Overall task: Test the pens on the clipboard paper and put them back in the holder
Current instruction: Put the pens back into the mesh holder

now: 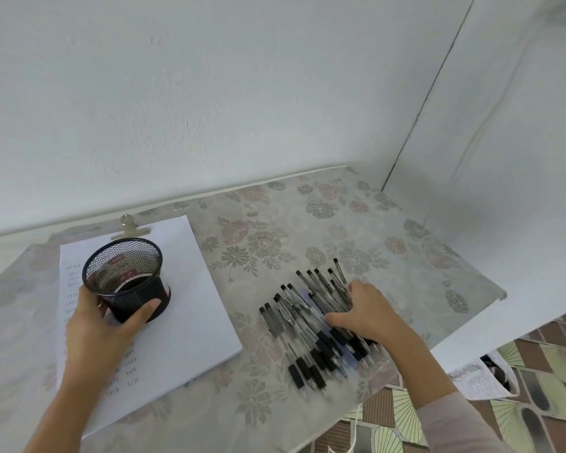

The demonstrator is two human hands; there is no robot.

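Observation:
A black mesh pen holder (125, 273) is tilted over the clipboard paper (183, 308), its mouth facing me and nothing visible inside. My left hand (108, 322) grips it around its lower wall. The paper carries rows of small scribbles down its left side, and the metal clip (129, 226) sits at its far edge. Several black pens (303, 325) lie in a loose row on the table to the right. My right hand (368, 310) rests on top of those pens, fingers spread across them and slightly bent.
The table (307, 220) has a grey floral cloth and stands in a corner of white walls. Its right edge drops to a patterned floor (536, 361), where a white bag (484, 377) lies.

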